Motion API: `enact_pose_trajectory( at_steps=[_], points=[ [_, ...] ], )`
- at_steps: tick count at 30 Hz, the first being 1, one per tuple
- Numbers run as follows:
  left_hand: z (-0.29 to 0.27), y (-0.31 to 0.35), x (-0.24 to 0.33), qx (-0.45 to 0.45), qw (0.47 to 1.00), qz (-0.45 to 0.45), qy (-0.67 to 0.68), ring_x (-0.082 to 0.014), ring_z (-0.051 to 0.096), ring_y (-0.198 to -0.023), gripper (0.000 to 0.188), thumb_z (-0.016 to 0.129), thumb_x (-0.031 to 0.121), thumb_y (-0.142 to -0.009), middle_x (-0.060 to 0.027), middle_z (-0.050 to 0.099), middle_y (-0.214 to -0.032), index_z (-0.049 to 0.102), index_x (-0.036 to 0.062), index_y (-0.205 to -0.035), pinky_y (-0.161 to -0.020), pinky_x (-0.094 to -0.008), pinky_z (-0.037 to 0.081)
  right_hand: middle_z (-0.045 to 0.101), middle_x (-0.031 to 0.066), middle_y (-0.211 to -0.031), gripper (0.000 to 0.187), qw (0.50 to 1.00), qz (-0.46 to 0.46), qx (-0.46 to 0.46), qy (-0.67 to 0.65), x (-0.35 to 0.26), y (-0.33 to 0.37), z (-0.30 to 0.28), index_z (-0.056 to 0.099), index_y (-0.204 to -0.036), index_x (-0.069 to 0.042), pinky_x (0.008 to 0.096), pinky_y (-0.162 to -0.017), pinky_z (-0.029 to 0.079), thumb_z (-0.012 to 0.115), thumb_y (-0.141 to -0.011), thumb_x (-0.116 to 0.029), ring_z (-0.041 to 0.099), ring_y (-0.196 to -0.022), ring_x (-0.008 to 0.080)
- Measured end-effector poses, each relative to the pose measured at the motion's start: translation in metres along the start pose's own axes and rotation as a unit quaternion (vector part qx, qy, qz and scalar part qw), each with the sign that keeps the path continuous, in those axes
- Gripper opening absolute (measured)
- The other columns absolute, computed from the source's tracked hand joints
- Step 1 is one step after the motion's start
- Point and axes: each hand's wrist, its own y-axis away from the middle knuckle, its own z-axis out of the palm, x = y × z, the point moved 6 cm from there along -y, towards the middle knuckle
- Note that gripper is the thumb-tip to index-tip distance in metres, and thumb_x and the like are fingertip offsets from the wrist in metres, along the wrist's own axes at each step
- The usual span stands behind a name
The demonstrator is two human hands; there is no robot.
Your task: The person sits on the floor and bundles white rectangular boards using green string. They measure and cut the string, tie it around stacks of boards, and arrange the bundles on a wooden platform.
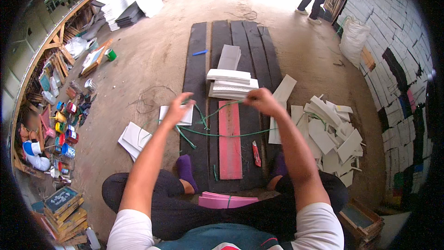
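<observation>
Things on and around the mat [196, 78], with the strip [230, 157] as the middle of the clock.
The strip lies on the mat, with a stack of pieces [231, 85] past it at 12 o'clock. A cord [231, 135] crosses it, with the left hand [175, 109] at 10 and the right hand [262, 102] at 1. A packet [256, 154] is on the mat at 4, and a bundle [217, 200] at 6. On the floor, a heap of scraps [322, 138] lies at 3, and sheets [135, 139] at 9, with pots [69, 150] farther out.
</observation>
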Motion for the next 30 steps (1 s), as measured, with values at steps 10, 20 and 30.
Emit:
enact_pose_trajectory(
  at_steps=[10,20,30],
  points=[
    [0.072,0.022,0.037,-0.035,0.990,-0.006,0.135,-0.0076,0.052,-0.069,0.042,0.063,0.035,-0.103,0.0013,0.062,-0.069,0.070,0.0002,-0.080,-0.064,-0.0279,0.042,0.065,0.0046,-0.073,0.026,0.999,0.019,-0.004,-0.047,-0.017,0.011,-0.003,0.072,-0.094,0.006,0.0341,-0.066,0.049,0.076,-0.091,-0.020,0.055,-0.073,0.0100],
    [0.033,0.043,-0.043,-0.042,0.993,-0.096,0.051,-0.0090,0.054,-0.071,0.039,0.064,0.033,-0.102,0.0006,0.064,-0.070,0.073,0.0016,-0.080,-0.068,-0.0302,0.044,0.070,0.0121,-0.076,0.027,0.994,0.098,0.055,-0.002,0.060,0.032,-0.015,0.074,-0.092,0.004,0.0373,-0.069,0.051,0.078,-0.086,-0.022,0.062,-0.073,0.0154],
    [0.060,0.077,-0.103,-0.150,0.942,-0.253,-0.165,-0.0281,0.069,-0.081,0.036,0.065,0.043,-0.097,-0.0127,0.073,-0.084,0.078,0.0091,-0.097,-0.077,-0.0400,0.052,0.071,0.0151,-0.077,0.029,0.979,0.154,0.132,-0.026,0.093,0.038,0.018,0.073,-0.088,0.004,0.0392,-0.069,0.053,0.082,-0.084,-0.023,0.065,-0.073,0.0176]
  ],
)
